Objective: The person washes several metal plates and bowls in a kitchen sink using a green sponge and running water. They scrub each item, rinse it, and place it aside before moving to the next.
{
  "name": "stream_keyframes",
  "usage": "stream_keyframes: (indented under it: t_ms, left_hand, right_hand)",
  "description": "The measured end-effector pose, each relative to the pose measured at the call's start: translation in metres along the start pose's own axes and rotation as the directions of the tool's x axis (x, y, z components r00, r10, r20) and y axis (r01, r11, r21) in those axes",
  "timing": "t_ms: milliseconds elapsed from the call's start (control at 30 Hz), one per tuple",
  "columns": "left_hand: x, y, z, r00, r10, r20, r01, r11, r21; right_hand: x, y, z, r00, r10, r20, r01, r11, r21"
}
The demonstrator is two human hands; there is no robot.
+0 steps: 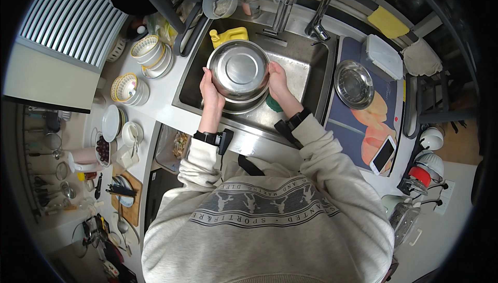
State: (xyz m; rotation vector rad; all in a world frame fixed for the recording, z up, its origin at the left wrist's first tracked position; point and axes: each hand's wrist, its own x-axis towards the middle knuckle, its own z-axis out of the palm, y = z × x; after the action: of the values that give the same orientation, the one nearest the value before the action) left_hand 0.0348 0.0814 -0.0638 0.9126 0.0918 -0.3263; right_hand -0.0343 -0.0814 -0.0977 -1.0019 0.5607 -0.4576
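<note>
Between my two hands is a stainless steel bowl [240, 69], turned upside down over the sink [320, 69] so its round base faces up. My left hand [211, 92] grips its rim at the left. On the opposite side, my right hand [278, 81] holds the rim, fingers partly hidden behind the metal. Below the bowl, the curved edge of another metal vessel [243, 109] shows in the sink. A green scouring pad [274, 104] lies by my right wrist. Just beyond the bowl rests a yellow detergent jug [231, 36].
Chrome faucets [286, 11] rise at the sink's back. To the right, a steel basin [354, 84], a lidded plastic container [384, 56] and a smartphone [382, 155] lie on a printed mat [342, 117]. Stacked patterned bowls [130, 88] stand on the left counter. A bin [171, 147] sits below.
</note>
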Motion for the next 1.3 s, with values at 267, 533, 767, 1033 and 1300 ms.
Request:
stream_keyframes:
  t_ms: [267,533,767,1033,1300]
  left_hand:
    - [-0.025,-0.041,0.017,0.959,-0.11,-0.261,0.077,0.988,-0.133]
    - [0.018,-0.002,-0.005,0.889,-0.436,0.139,0.357,0.851,0.385]
    - [0.028,-0.008,0.001,0.93,-0.366,-0.029,0.344,0.841,0.417]
    - [0.006,-0.065,0.011,0.911,-0.015,-0.413,0.01,1.0,-0.015]
    - [-0.005,-0.067,0.022,0.866,-0.149,-0.478,0.104,0.987,-0.12]
  right_hand:
    - [0.002,0.023,0.0,0.945,0.194,-0.263,-0.18,0.981,0.078]
    - [0.019,-0.02,-0.031,0.983,0.163,0.086,-0.129,0.942,-0.311]
    - [0.018,-0.017,-0.039,0.97,0.184,0.157,-0.139,0.956,-0.26]
    - [-0.004,0.02,-0.001,0.902,0.246,-0.356,-0.237,0.969,0.068]
    - [-0.005,0.009,-0.003,0.954,0.241,-0.18,-0.22,0.967,0.129]
